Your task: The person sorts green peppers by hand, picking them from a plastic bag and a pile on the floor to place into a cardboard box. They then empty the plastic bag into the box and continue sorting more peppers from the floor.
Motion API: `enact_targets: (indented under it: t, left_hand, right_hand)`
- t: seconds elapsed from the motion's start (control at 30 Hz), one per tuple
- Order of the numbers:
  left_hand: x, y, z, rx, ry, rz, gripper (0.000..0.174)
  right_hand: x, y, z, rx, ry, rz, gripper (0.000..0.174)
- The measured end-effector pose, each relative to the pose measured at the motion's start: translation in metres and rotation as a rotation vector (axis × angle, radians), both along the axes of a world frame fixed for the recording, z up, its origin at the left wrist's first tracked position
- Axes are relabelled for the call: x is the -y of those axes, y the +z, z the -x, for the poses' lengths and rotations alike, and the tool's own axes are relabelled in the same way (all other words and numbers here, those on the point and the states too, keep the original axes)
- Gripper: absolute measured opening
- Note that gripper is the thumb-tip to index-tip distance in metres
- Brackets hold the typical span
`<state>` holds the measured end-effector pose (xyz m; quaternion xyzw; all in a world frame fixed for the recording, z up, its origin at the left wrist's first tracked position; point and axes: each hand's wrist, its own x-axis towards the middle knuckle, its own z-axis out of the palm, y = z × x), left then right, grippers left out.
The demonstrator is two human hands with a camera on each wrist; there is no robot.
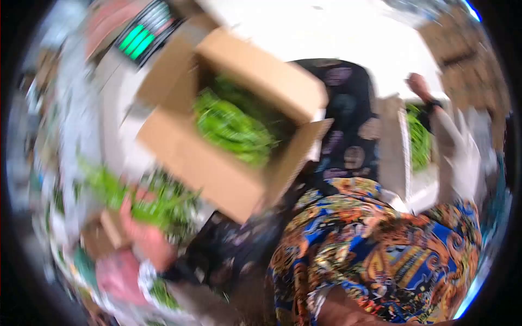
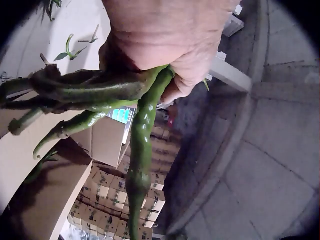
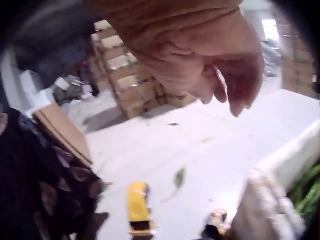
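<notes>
My left hand (image 2: 165, 40) grips a bunch of long green chili peppers (image 2: 142, 135), their tips hanging out from under the fist. In the head view that left hand (image 1: 147, 233) is low on the left, blurred, beside the open cardboard box (image 1: 201, 163). More green peppers (image 1: 231, 125) lie inside this box. Off to the right, my right hand (image 1: 417, 86) hangs near a white foam box (image 1: 406, 146) with green peppers (image 1: 418, 138) in it. Seen from the right wrist, the right hand (image 3: 200, 60) has loosely bent fingers and holds nothing.
A scale with a green-lit display (image 1: 136, 41) stands behind the cardboard box. Stacked cartons (image 2: 112, 200) rise farther off. On the pale floor lie a yellow and black object (image 3: 138, 205) and a leaf (image 3: 179, 177). A small brown box (image 1: 100, 236) sits at lower left.
</notes>
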<state>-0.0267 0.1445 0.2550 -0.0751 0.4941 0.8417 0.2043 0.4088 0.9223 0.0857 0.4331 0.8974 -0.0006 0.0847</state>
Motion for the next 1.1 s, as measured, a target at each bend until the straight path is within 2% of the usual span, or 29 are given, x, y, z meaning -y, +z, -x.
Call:
enact_targets:
  t: [0.03, 0.07, 0.1, 0.13, 0.17, 0.23, 0.3, 0.37, 0.4, 0.43, 0.47, 0.5, 0.53, 0.57, 0.67, 0.77, 0.83, 0.9, 0.93, 0.97, 1.03, 1.1]
  left_hand:
    - [0.013, -0.011, 0.01, 0.081, -0.011, 0.021, 0.045]
    - [0.017, -0.018, 0.012, 0.0, -0.01, 0.211, 0.046]
    - [0.014, -0.026, 0.017, -0.108, 0.038, -0.025, 0.048]
    - [0.014, -0.023, 0.018, -0.089, -0.03, -0.235, 0.053]
    - [0.012, -0.018, 0.017, -0.064, -0.044, -0.242, 0.058]
    - [0.013, -0.012, 0.015, -0.094, -0.096, -0.241, 0.062]
    - [0.013, -0.001, 0.009, -0.134, -0.098, -0.182, 0.063]
    - [0.012, 0.003, 0.003, -0.134, -0.087, -0.168, 0.063]
    - [0.013, 0.003, 0.001, -0.125, -0.087, -0.153, 0.063]
    - [0.013, 0.002, 0.0, -0.131, -0.077, -0.151, 0.063]
    - [0.015, -0.001, -0.001, -0.136, -0.083, -0.147, 0.061]
    - [0.016, -0.003, -0.001, -0.141, -0.09, -0.144, 0.059]
    - [0.015, -0.002, -0.003, -0.139, -0.072, -0.133, 0.051]
    - [0.015, -0.003, -0.004, -0.141, -0.062, -0.134, 0.051]
    - [0.021, 0.006, -0.006, -0.14, -0.063, -0.084, 0.03]
    - [0.028, -0.001, -0.005, -0.112, -0.016, -0.089, 0.032]
    - [0.03, 0.001, -0.004, -0.088, 0.026, -0.111, 0.032]
    - [0.033, -0.002, -0.002, -0.025, 0.063, -0.145, 0.038]
    - [0.034, -0.002, -0.001, -0.054, 0.034, -0.177, 0.045]
    - [0.035, -0.001, -0.001, -0.053, 0.039, -0.174, 0.045]
    - [0.035, 0.002, 0.0, -0.095, 0.042, -0.134, 0.051]
    - [0.038, -0.001, 0.002, -0.083, 0.044, -0.154, 0.045]
  right_hand:
    - [-0.013, -0.02, 0.035, -0.228, 0.12, 0.055, 0.019]
    - [0.072, 0.031, 0.105, -0.625, -0.035, 0.34, 0.014]
    - [0.057, 0.032, 0.15, -0.358, 0.048, 0.304, 0.014]
    - [0.113, 0.062, 0.194, -0.585, 0.316, 0.387, 0.013]
    - [0.177, 0.094, 0.247, -0.569, 0.226, 0.396, 0.014]
    - [0.274, 0.144, 0.312, -0.599, 0.544, 0.428, 0.016]
    - [0.37, 0.189, 0.355, -0.649, 0.685, 0.632, 0.017]
    - [0.436, 0.201, 0.389, -0.764, 0.934, 0.74, 0.02]
    - [0.467, 0.208, 0.403, -0.733, 1.033, 0.775, 0.023]
    - [0.496, 0.205, 0.417, -0.829, 1.132, 0.832, 0.025]
    - [0.524, 0.212, 0.426, -0.775, 1.134, 0.955, 0.027]
    - [0.544, 0.206, 0.44, -0.802, 1.272, 0.875, 0.028]
    - [0.565, 0.207, 0.449, -0.851, 1.37, 0.902, 0.026]
    - [0.583, 0.201, 0.456, -0.875, 1.356, 0.977, 0.026]
    - [0.621, 0.195, 0.473, -0.942, 1.44, 0.945, 0.023]
    - [0.634, 0.187, 0.48, -0.831, 1.471, 0.879, 0.018]
    - [0.641, 0.183, 0.488, -0.913, 1.444, 0.865, 0.011]
    - [0.645, 0.178, 0.499, -0.91, 1.398, 0.856, 0.013]
    - [0.645, 0.176, 0.506, -0.894, 1.287, 0.852, 0.014]
    - [0.645, 0.175, 0.515, -0.875, 1.177, 0.846, 0.014]
    - [0.643, 0.161, 0.528, -0.863, 1.134, 0.821, 0.017]
    - [0.646, 0.158, 0.532, -0.88, 1.064, 1.081, 0.022]
